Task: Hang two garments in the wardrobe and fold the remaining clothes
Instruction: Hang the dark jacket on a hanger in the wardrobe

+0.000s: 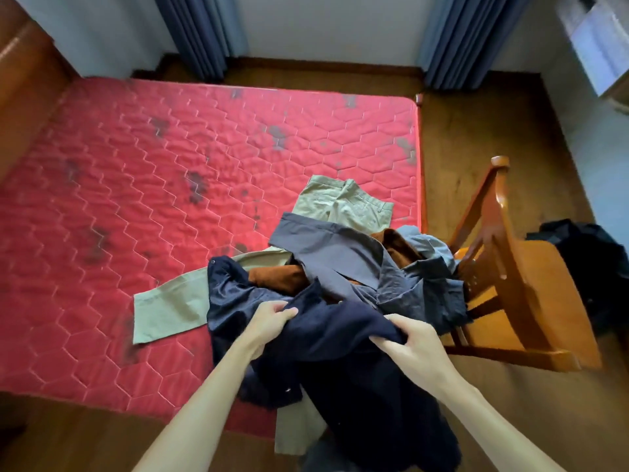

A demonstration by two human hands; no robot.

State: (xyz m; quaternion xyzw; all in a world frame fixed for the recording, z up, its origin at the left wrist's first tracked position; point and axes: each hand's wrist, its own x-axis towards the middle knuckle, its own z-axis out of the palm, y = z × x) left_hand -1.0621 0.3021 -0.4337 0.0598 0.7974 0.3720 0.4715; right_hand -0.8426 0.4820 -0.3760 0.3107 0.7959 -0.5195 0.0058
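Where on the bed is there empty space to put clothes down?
The red mattress is bare on its whole left and far side, between the wooden headboard and the khaki trousers. The near right corner is crowded: the clothes pile lies there, where the left hand and right hand grip the navy garment.

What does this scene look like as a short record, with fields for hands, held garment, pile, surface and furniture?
left hand: grips navy garment
right hand: grips the same garment
held garment: bunched, trailing over the mattress edge
pile: khaki trousers, grey-blue garment, brown garment, overlapping
surface: red quilted mattress
furniture: wooden chair beside the bed
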